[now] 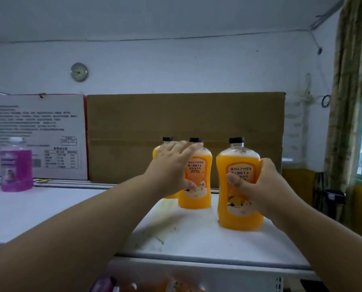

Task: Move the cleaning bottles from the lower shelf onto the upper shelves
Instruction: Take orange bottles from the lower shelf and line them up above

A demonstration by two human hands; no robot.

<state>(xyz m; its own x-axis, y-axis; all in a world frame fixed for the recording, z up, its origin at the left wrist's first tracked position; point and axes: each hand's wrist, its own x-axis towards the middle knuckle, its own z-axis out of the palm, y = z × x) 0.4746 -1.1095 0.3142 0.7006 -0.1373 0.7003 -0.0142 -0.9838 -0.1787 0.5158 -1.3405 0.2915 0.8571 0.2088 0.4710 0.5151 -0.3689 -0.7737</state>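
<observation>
- White upper shelf (49, 211) spans the view from 9 to 4 o'clock
- Right hand (258, 186) grips the near orange bottle (237, 211), standing at 4 o'clock
- Left hand (173, 165) lies flat-fingered against the middle orange bottle (197, 197); a third bottle (157, 150) stands behind

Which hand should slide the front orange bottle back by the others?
The right hand: it already grips the front orange bottle with the black cap. The left hand rests flat against the middle orange bottle.
</observation>
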